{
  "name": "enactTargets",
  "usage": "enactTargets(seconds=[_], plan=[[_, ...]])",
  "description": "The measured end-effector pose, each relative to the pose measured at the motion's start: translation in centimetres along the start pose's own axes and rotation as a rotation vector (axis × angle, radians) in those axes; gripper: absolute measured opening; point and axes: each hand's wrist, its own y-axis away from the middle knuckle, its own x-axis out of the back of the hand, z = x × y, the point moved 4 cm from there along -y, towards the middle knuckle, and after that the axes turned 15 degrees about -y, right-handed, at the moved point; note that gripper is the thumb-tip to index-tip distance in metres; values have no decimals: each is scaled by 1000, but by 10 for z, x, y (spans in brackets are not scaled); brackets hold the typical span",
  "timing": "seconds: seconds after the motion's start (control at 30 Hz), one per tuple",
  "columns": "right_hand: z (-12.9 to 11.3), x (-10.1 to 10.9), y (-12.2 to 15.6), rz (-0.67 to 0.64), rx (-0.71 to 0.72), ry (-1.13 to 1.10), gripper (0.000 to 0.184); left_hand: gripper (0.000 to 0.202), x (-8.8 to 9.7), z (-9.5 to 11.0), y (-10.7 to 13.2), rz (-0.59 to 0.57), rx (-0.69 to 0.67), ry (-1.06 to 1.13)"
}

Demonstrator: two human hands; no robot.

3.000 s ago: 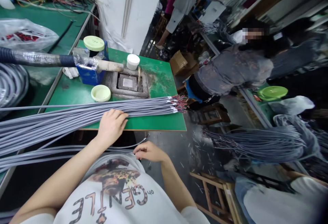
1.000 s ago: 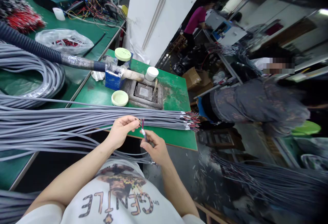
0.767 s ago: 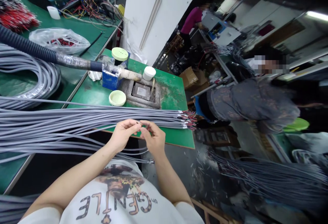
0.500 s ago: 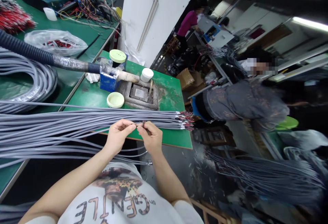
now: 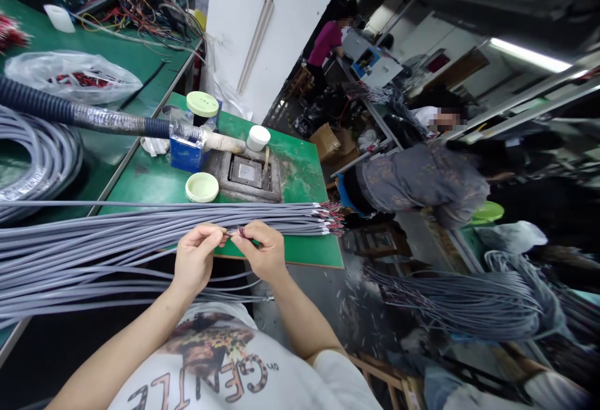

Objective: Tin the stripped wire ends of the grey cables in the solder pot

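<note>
My left hand [image 5: 195, 257] and my right hand [image 5: 263, 252] meet just in front of a bundle of grey cables [image 5: 262, 217] lying across the bench. Between my fingertips run thin dark and red wires [image 5: 242, 232]. The left thumb and forefinger pinch the wire tips, while the right hand grips the wires close by, some of them sticking up over its forefinger. Whether these wires belong to a grey cable is hidden. At the bundle's right end, stripped red and dark wire ends [image 5: 332, 215] fan out past white wrappings.
Behind the cables sits a square metal pot [image 5: 247, 172] with a brush-like stick on its rim. A ribbed hose [image 5: 107, 119] points at it. A pale green dish [image 5: 202, 187] and a white tub [image 5: 257, 138] stand beside it. Co-workers [image 5: 417, 175] are at the right.
The view has shifted, so the bench and both hands appear farther left. My hands keep their pinch on the wires, with a slightly wider gap between the fingertips.
</note>
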Motion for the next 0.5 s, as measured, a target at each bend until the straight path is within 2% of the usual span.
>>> enactTargets(seconds=[0.1,0.23,0.37,0.43,0.5], plan=[[0,4,-2,23,1,-15,14,21,12,10,-7,34,2,75],[2,18,-7,156,-12,-82,13,21,29,23,-19,194,-41,188],[3,12,-16,90,-45,-91,10,31,10,11,-18,-28,104,-3],[4,5,-19,52,-70,-77,11,24,2,7,-15,-63,90,-60],[6,-1,-22,36,-92,-75,12,15,-2,8,-15,-38,48,-84]])
